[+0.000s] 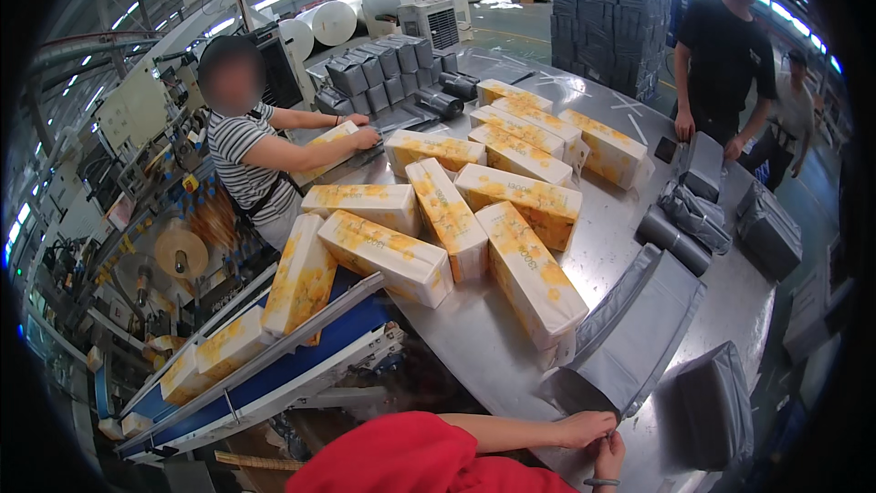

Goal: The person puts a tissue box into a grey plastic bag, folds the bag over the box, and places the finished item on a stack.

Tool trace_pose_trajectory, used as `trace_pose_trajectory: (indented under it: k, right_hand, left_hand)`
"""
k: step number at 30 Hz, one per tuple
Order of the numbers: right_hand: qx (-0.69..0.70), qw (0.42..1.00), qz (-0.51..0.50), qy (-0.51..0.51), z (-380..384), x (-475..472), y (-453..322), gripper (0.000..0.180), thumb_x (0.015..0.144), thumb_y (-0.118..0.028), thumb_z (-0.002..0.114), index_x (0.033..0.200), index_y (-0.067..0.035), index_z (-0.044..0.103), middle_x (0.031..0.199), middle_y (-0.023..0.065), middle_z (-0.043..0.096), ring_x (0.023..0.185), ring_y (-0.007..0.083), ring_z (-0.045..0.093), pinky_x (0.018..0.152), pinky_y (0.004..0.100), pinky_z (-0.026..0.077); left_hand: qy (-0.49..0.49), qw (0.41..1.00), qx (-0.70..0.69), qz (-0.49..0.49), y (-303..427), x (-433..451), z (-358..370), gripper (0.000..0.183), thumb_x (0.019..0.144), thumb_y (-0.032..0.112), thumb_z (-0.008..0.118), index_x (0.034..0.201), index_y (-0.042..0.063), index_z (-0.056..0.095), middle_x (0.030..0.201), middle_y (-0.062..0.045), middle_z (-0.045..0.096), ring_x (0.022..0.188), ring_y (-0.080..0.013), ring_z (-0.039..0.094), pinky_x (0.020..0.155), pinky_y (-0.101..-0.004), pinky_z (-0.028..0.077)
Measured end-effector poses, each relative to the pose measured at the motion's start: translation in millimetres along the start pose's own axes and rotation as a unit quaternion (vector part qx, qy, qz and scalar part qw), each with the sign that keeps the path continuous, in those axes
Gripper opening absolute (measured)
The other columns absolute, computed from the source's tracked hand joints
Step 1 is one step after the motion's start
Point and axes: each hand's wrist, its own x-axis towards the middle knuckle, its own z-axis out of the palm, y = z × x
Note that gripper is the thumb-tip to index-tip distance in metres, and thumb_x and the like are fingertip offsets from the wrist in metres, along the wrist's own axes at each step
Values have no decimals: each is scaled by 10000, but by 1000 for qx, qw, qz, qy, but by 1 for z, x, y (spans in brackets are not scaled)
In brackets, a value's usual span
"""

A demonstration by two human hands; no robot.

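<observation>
A long grey plastic bag (640, 335) with flat sides, full in shape, lies on the metal table in front of me. My left hand (587, 429) pinches the loose, dark open end (582, 394) of this bag. Close against it, my right hand (608, 455), with a band at the wrist, has its fingers on the same edge of plastic. The fingertips of both hands meet there, and the contents of the bag are hidden. Another filled grey bag (708, 407) stands to the right of my hands. A yellow-and-white tissue pack (530, 274) lies just beyond the bag's left side.
Several tissue packs (438, 219) spread over the metal table (472, 329). More ride a blue conveyor belt (274, 370) at left. Grey bag rolls (674, 239) lie at right. A person in stripes (253, 144) handles a pack; another in black (718, 61) touches a grey parcel (701, 164).
</observation>
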Motion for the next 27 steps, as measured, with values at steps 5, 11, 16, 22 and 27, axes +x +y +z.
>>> trace_pose_trajectory:
  k: [5,11,16,22,27]
  right_hand:
    - [70,990,84,93,10,-23,-36,409,898,-40,423,1296,32,358,890,95,629,665,127,606,614,261,498]
    - [-191,980,55,-18,6,-19,-86,477,900,-75,452,1346,20,313,774,59,630,671,87,557,612,243,454]
    - [-479,824,-301,-44,-33,7,-168,458,781,-18,504,1237,-65,502,1204,140,547,1081,287,550,927,396,430]
    - [-601,608,-490,-170,-20,67,-165,308,747,-74,548,1050,-85,604,1213,63,544,1127,197,510,948,386,393]
    - [-518,722,-450,-87,-33,78,-135,211,680,-41,576,886,-69,610,1058,19,593,948,163,571,819,346,431]
  left_hand:
    - [17,954,-174,-243,21,-39,-53,108,875,137,510,906,36,489,774,-101,582,754,-247,608,678,-348,480]
    - [-56,793,190,-575,38,-296,-152,281,822,284,547,1044,115,577,1016,-160,614,963,-331,576,810,-417,475]
    - [-71,935,257,-234,33,-171,-201,309,761,52,533,1066,41,583,1051,-180,594,921,-352,580,767,-419,491]
    - [-183,813,447,325,-31,18,-181,272,762,129,534,1028,88,571,1187,-90,542,1077,-240,518,940,-355,406]
    - [-176,848,421,269,-62,39,-179,156,733,141,568,882,96,554,1107,-73,572,915,-177,571,791,-327,456]
